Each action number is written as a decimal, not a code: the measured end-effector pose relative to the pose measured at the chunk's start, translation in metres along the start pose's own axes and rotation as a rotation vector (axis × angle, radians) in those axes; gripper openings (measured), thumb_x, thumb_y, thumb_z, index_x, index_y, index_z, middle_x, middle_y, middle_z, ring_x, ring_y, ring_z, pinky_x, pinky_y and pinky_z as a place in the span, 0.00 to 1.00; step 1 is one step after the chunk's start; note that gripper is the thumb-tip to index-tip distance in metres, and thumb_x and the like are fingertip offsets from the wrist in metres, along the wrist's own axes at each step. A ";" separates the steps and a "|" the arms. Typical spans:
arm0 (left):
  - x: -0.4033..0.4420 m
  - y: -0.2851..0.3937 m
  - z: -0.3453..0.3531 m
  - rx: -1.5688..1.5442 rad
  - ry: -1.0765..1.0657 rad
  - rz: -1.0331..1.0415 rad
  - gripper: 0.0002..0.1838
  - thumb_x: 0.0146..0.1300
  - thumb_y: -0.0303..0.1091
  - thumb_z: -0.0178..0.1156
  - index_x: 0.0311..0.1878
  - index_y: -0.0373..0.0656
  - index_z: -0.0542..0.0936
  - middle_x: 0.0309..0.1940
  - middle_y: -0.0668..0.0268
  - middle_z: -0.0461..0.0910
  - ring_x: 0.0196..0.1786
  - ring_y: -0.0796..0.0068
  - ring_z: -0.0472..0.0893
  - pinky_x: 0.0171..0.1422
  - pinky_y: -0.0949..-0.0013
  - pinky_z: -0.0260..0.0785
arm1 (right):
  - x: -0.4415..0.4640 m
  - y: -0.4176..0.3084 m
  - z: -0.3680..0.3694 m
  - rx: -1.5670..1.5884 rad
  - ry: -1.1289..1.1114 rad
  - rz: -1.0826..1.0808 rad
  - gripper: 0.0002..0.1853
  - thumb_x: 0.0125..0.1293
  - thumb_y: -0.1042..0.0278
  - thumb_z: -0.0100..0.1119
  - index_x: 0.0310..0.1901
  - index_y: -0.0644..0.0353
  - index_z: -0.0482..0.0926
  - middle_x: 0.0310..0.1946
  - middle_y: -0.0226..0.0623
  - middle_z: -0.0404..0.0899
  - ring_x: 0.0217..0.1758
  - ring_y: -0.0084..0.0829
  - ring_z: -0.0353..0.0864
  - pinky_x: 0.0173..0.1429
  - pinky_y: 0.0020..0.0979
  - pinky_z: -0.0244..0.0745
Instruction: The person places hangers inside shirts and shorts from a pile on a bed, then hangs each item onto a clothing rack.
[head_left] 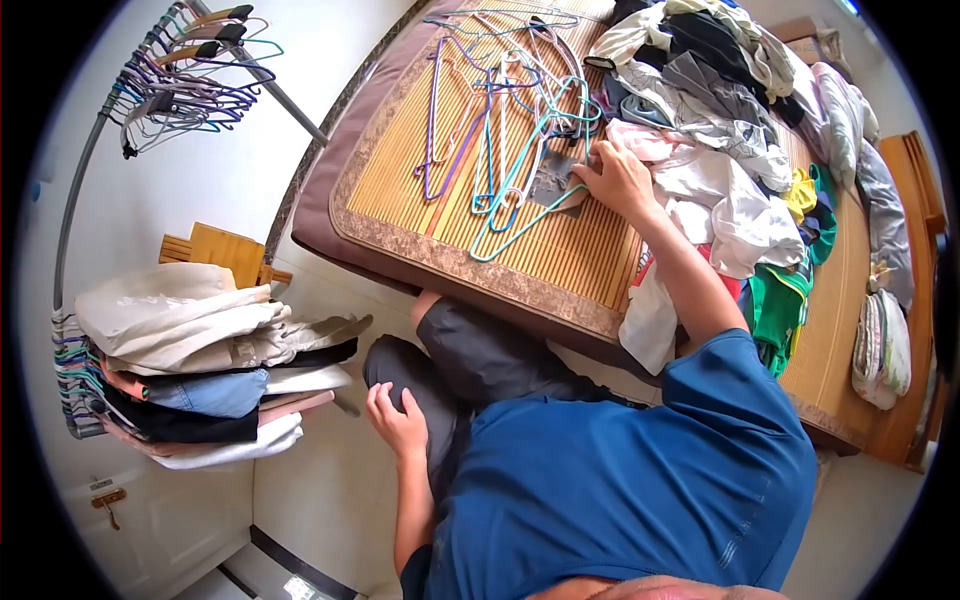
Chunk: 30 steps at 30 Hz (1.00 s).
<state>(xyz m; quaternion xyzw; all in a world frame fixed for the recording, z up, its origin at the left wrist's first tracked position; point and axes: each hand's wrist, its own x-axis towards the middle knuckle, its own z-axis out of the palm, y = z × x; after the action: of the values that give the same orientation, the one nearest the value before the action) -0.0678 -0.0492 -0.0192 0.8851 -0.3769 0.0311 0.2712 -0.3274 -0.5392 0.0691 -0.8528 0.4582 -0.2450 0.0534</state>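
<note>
My right hand (616, 180) is over the bamboo mat, its thumb and fingers curved around the end of a teal hanger (520, 236). Several purple, white and teal hangers (487, 130) lie tangled on the mat to its left. Just to its right spreads a heap of clothes (700, 95), with a pink piece and a white garment (725, 200) nearest the wrist. My left hand (397, 418) rests on my dark-trousered knee, fingers apart, holding nothing.
A bamboo mat (390, 195) covers the bed. At the left, a metal rack (72, 215) carries bunched hangers (190, 85) above and hung clothes (210, 390) below. A wooden stool (226, 254) stands behind those clothes. Folded bedding (880, 345) lies by the headboard.
</note>
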 end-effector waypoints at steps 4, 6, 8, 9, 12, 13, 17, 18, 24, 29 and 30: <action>-0.001 0.001 -0.002 -0.015 0.034 -0.003 0.17 0.68 0.34 0.67 0.57 0.37 0.81 0.62 0.52 0.78 0.65 0.45 0.76 0.72 0.46 0.67 | 0.010 -0.001 -0.009 0.046 -0.235 0.294 0.21 0.66 0.51 0.65 0.47 0.63 0.87 0.42 0.54 0.88 0.53 0.54 0.87 0.59 0.50 0.80; -0.002 0.000 -0.004 -0.030 0.034 -0.012 0.17 0.68 0.34 0.67 0.57 0.37 0.81 0.61 0.52 0.78 0.65 0.45 0.76 0.72 0.46 0.67 | 0.014 0.005 -0.016 0.071 -0.247 0.326 0.20 0.65 0.53 0.64 0.47 0.64 0.87 0.43 0.56 0.88 0.52 0.55 0.88 0.60 0.50 0.80; -0.002 -0.002 -0.002 -0.012 0.046 -0.005 0.17 0.69 0.34 0.67 0.57 0.37 0.81 0.61 0.52 0.78 0.64 0.45 0.76 0.71 0.47 0.68 | 0.016 0.012 -0.020 0.127 -0.217 0.375 0.18 0.64 0.57 0.61 0.43 0.66 0.87 0.44 0.59 0.88 0.52 0.57 0.87 0.60 0.51 0.79; -0.001 -0.001 -0.003 -0.011 0.052 -0.010 0.17 0.69 0.34 0.67 0.57 0.37 0.81 0.61 0.52 0.78 0.64 0.45 0.76 0.71 0.47 0.68 | 0.015 0.013 -0.023 0.129 -0.217 0.367 0.18 0.64 0.57 0.61 0.43 0.66 0.87 0.44 0.59 0.88 0.52 0.57 0.87 0.60 0.51 0.79; -0.002 0.001 -0.003 -0.018 0.044 0.007 0.16 0.69 0.34 0.67 0.56 0.37 0.81 0.61 0.52 0.78 0.64 0.45 0.76 0.71 0.47 0.68 | 0.000 0.014 -0.033 0.069 -0.148 0.353 0.18 0.67 0.57 0.58 0.44 0.65 0.86 0.42 0.58 0.87 0.53 0.58 0.87 0.61 0.51 0.78; -0.002 0.000 -0.002 -0.024 0.046 0.006 0.17 0.69 0.34 0.67 0.57 0.37 0.81 0.61 0.53 0.78 0.64 0.45 0.76 0.71 0.46 0.68 | -0.006 0.012 -0.037 0.068 -0.149 0.357 0.18 0.67 0.57 0.58 0.44 0.65 0.86 0.42 0.58 0.87 0.53 0.58 0.87 0.61 0.51 0.78; -0.001 -0.001 -0.001 -0.040 0.044 0.001 0.17 0.69 0.34 0.67 0.57 0.38 0.81 0.60 0.53 0.78 0.64 0.45 0.76 0.71 0.46 0.68 | -0.029 0.021 -0.044 -0.081 -0.051 0.337 0.18 0.72 0.56 0.56 0.46 0.64 0.84 0.41 0.57 0.88 0.50 0.57 0.88 0.58 0.54 0.79; -0.002 -0.003 0.000 -0.040 0.044 0.004 0.17 0.69 0.34 0.67 0.57 0.38 0.81 0.60 0.53 0.78 0.64 0.45 0.76 0.71 0.46 0.68 | -0.034 0.020 -0.046 -0.113 -0.027 0.356 0.18 0.73 0.55 0.55 0.47 0.63 0.84 0.39 0.56 0.88 0.47 0.58 0.89 0.56 0.55 0.79; -0.006 0.008 -0.002 -0.004 0.037 0.032 0.26 0.67 0.35 0.70 0.66 0.37 0.78 0.71 0.46 0.72 0.72 0.40 0.72 0.77 0.43 0.64 | -0.068 0.001 -0.047 -0.114 0.023 0.227 0.12 0.74 0.62 0.55 0.41 0.62 0.80 0.28 0.56 0.86 0.34 0.56 0.89 0.41 0.55 0.83; 0.034 0.132 -0.037 -0.114 0.015 0.405 0.38 0.62 0.38 0.76 0.73 0.36 0.72 0.77 0.42 0.65 0.77 0.36 0.66 0.81 0.40 0.59 | -0.084 -0.060 -0.035 0.017 -0.208 0.129 0.12 0.75 0.59 0.59 0.46 0.60 0.81 0.25 0.50 0.85 0.31 0.54 0.88 0.38 0.54 0.82; 0.040 0.156 -0.041 -0.159 -0.027 0.443 0.41 0.61 0.39 0.78 0.74 0.36 0.71 0.78 0.42 0.64 0.78 0.35 0.65 0.82 0.39 0.58 | -0.084 -0.075 -0.034 0.059 -0.261 0.124 0.12 0.75 0.59 0.59 0.45 0.61 0.80 0.25 0.49 0.85 0.30 0.53 0.88 0.37 0.52 0.82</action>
<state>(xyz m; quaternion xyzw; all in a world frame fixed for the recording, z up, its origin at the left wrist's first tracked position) -0.1394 -0.1435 0.0971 0.7571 -0.5666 0.0483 0.3217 -0.3254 -0.4238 0.0915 -0.8456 0.4917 -0.1415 0.1525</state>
